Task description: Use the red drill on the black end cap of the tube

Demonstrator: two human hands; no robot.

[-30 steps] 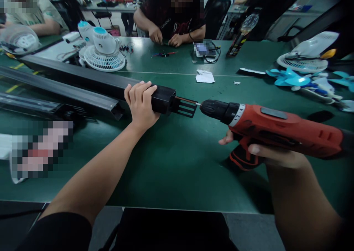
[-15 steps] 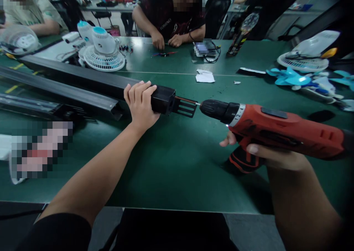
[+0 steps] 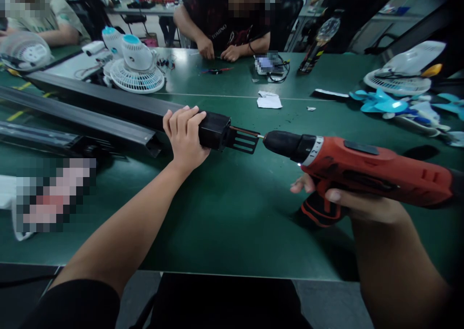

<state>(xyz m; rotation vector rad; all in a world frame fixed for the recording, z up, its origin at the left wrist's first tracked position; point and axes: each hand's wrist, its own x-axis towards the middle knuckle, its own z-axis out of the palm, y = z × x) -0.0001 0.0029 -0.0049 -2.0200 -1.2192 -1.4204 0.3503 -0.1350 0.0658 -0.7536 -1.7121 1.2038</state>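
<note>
My left hand (image 3: 185,134) is wrapped around the near end of a long black rail (image 3: 108,104) that lies across the green table (image 3: 224,213). A black end piece (image 3: 228,135) with slotted prongs sticks out past my fingers. My right hand (image 3: 348,204) grips the handle of a red and black cordless drill (image 3: 362,167), held level. The drill's bit tip touches the end piece's right edge, and a small light glows under the chuck.
Two more black rails (image 3: 72,121) lie at the left. White and blue desk fans (image 3: 136,65) stand beyond them, and fan parts (image 3: 395,84) at the right. A person's hands (image 3: 217,51) work across the table. Paper scraps (image 3: 268,100) lie mid-table.
The drill's light came on under the chuck, and the drill shifted very slightly right. My left hand and the rail have stayed still.
</note>
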